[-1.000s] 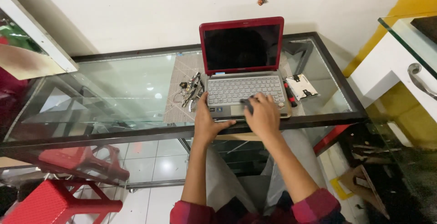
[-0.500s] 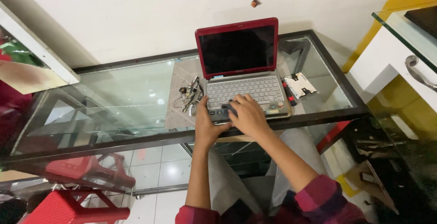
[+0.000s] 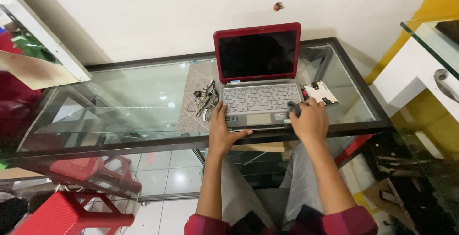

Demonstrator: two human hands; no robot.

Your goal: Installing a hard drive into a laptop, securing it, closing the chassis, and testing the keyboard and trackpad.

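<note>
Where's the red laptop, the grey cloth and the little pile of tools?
Red laptop [image 3: 258, 56], head view, on its dark screen.
Grey cloth [image 3: 293, 107], head view, on the bunched part under the right hand.
Pile of tools [image 3: 204, 100], head view, on its middle.

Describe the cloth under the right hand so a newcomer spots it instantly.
Start at the long glass-topped table, then the open red laptop on it. At the front right corner of its grey keyboard deck, the right hand presses a small dark crumpled cloth, the only soft item there.
</note>
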